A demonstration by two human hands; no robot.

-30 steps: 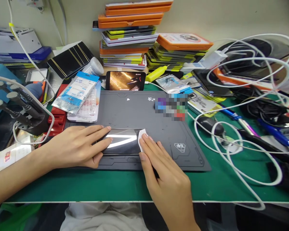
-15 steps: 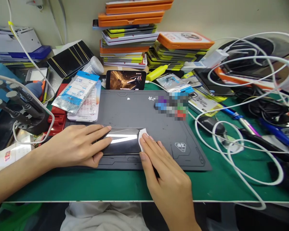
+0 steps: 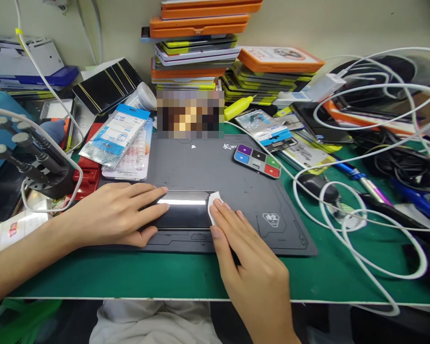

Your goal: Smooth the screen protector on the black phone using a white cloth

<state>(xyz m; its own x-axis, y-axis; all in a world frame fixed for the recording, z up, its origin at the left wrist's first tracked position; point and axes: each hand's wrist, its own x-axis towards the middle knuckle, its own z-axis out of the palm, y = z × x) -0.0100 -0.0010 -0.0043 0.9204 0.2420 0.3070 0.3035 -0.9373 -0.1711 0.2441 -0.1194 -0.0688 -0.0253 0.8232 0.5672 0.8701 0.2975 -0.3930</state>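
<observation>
A dark, glossy phone (image 3: 186, 215) lies flat on the grey mat (image 3: 186, 167), a bright strip of light reflected along its upper part. Fingers spread, my left hand (image 3: 116, 215) rests over the phone's left end. My right hand (image 3: 249, 263) presses a small white cloth or wipe (image 3: 213, 200) against the right end, its fingers close together over it. Part of the cloth is hidden under those fingers.
Behind the mat stand stacked orange and yellow cases (image 3: 197, 26). A colourful button pad (image 3: 258, 161) lies on the mat. Blister packs (image 3: 127, 160) and a screwdriver holder (image 3: 50, 177) are at left; looped white cables (image 3: 347, 239) cover the right.
The whole view has shifted slightly, so things appear a little further right. Both hands keep about the same place on the phone; the reflection on its screen has changed shape.
</observation>
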